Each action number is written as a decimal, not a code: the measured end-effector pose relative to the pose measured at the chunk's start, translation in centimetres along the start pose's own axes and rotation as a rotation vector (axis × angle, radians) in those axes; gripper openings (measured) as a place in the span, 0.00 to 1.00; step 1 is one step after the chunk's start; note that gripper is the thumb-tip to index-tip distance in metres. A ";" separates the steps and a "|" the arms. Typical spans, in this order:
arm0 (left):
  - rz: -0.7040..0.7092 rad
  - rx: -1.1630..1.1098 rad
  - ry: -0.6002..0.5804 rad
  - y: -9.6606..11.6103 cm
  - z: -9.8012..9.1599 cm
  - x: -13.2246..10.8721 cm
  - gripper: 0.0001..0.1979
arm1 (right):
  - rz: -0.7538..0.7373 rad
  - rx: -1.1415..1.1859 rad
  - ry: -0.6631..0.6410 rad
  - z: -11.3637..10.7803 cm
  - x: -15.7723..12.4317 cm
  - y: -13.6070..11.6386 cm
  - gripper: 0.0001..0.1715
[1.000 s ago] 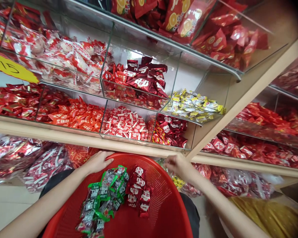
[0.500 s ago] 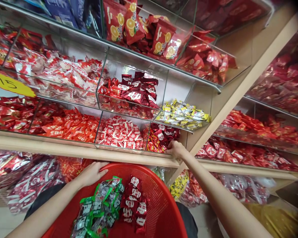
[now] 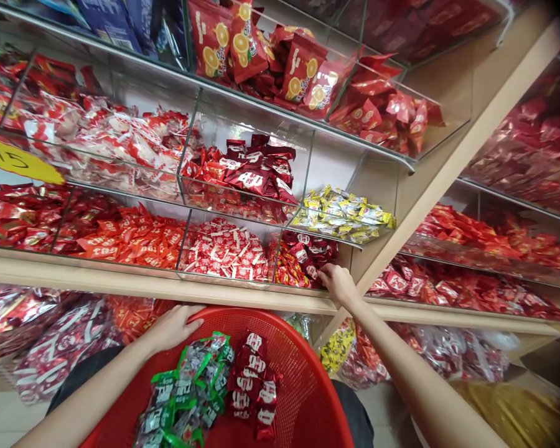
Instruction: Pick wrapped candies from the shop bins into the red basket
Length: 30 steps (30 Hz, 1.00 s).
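Basket (image 3: pixel 308 398), rim gripped by left hand (image 3: pixel 172 326), holds candies (image 3: pixel 214 386); right hand (image 3: pixel 338 283) pinches bin packets (image 3: pixel 308 252).

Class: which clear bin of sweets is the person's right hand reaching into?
The rightmost bin of the lower row, holding dark red packets, directly below the yellow sweets; the right hand touches its packets.

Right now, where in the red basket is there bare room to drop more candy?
The red basket has bare mesh on its right side, between the dark red candies and the right rim, plus a narrow strip along the far rim beside the left hand. The left-centre is crowded with green-wrapped candies.
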<state>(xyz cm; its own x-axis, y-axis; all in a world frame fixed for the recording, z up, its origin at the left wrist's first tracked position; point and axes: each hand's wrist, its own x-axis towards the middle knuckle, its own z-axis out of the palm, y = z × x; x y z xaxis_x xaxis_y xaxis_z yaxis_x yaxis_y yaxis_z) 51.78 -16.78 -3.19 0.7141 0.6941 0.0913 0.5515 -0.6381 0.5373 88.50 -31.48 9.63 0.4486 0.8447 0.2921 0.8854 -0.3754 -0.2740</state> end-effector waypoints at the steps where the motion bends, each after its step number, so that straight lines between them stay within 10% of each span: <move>1: 0.001 -0.004 -0.002 0.0 0.0 0.0 0.25 | 0.006 0.038 0.012 0.0 0.0 0.2 0.09; 9: -0.009 -0.025 -0.011 0.7 -0.4 -0.2 0.25 | 0.077 0.513 0.135 -0.7 -1.4 -0.2 0.21; 15: -0.028 -0.033 -0.028 1.2 -0.7 -0.4 0.25 | 0.054 0.754 0.047 -1.8 -7.6 -3.6 0.27; 23: -0.020 0.005 -0.048 1.5 -0.8 -0.4 0.25 | 0.456 0.989 -0.448 6.4 -17.0 -4.1 0.27; 30: -0.036 -0.009 -0.034 1.5 -0.8 -0.5 0.26 | 0.795 1.103 -0.532 11.6 -18.8 -3.1 0.21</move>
<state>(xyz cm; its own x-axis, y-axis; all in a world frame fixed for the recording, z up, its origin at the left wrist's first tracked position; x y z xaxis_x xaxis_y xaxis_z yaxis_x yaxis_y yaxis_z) 51.88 -17.79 -1.78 0.7083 0.7045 0.0437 0.5728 -0.6099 0.5476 75.96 -41.79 -5.61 0.4514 0.6883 -0.5679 -0.2203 -0.5307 -0.8184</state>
